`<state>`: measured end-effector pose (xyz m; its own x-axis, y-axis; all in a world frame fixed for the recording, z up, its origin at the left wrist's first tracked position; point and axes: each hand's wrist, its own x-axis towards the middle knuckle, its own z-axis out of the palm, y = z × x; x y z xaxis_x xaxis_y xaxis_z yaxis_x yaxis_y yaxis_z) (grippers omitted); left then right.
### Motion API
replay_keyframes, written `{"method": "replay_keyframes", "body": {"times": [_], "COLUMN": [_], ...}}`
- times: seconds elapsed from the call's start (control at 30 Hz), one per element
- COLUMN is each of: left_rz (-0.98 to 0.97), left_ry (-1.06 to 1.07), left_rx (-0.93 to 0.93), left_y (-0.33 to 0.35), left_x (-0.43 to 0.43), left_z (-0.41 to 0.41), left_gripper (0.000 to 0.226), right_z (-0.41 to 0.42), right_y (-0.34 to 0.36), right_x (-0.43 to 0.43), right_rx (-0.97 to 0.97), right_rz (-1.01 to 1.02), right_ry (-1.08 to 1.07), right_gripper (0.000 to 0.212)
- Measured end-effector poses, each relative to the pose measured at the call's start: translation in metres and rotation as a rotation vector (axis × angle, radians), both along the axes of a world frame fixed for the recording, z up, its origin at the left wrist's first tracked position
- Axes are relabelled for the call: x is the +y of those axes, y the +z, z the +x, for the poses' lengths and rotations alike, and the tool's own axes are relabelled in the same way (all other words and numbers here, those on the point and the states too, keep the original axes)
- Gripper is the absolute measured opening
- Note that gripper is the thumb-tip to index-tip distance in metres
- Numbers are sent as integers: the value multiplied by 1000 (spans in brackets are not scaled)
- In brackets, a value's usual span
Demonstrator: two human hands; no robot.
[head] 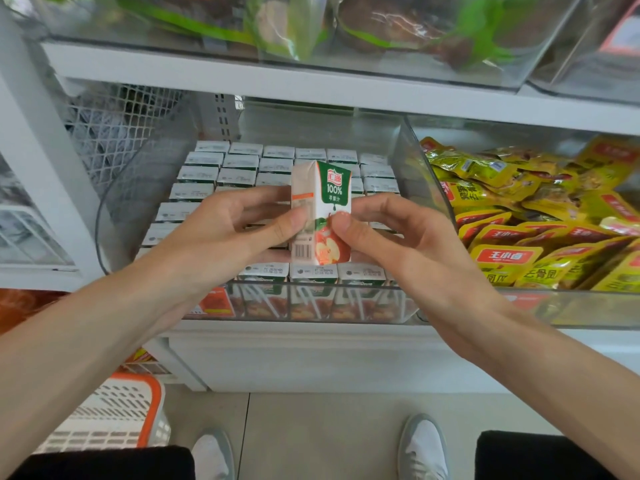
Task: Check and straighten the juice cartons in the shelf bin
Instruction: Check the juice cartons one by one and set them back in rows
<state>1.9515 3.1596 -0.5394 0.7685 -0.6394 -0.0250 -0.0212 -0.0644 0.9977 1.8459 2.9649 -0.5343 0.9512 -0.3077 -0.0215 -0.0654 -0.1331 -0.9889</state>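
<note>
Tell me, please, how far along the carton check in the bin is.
Done, it seems: the binned cartons stand in even rows in the bin. In hand: the held carton is upright above them, pinched between the left hand and the right hand, with its front facing the camera. Left: setting it back. Any gap for it is hidden behind the hands.

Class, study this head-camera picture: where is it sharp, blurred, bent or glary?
Head view: the held carton is sharp, evenly lit; bags on the top shelf are blurred; the wide lens bends the shelf edge; the clear bin front reflects, muddying cartons behind it.
</note>
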Motion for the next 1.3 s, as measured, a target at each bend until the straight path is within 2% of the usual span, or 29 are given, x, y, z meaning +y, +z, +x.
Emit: {"method": "replay_keyframes", "body": {"times": [0.17,0.3,0.43,0.53,0.7,0.83,0.93,1.0,1.07,1.2,1.3], "left_rz": [22,30,-2,-7,45,60,96,119,130,101,72], "left_ry": [-100,-64,-42,-10,117,73,19,33,53,70,93], "left_rx": [11,-9,61,80,-2,-68,-128,-196,-280,-428,-467], "left_y": [1,3,4,5,0,-1,-1,0,0,0,0], "left_x": [-4,-4,-4,-1,0,-1,-1,1,1,-2,-2], "left_z": [-7,-6,-6,-3,2,1,1,2,1,-1,0], "left_gripper": [32,32,34,33,36,38,37,43,50,43,44], "right_z": [0,1,2,1,1,1,1,1,1,-2,-3], "right_y": [3,1,0,-3,-1,0,-2,-4,-6,-10,-10], "right_x": [1,-1,-1,-3,-1,3,3,2,-1,-5,-6], "right_rx": [39,38,-16,-65,-73,-90,-111,-159,-241,-369,-393], "right_rz": [-15,-24,82,-32,-21,-17,-10,-83,-272,-661,-690], "right_ry": [51,92,76,50,64,76,74,92,99,68,44], "right_gripper": [25,46,28,17,20,35,39,39,39,39,39]}}
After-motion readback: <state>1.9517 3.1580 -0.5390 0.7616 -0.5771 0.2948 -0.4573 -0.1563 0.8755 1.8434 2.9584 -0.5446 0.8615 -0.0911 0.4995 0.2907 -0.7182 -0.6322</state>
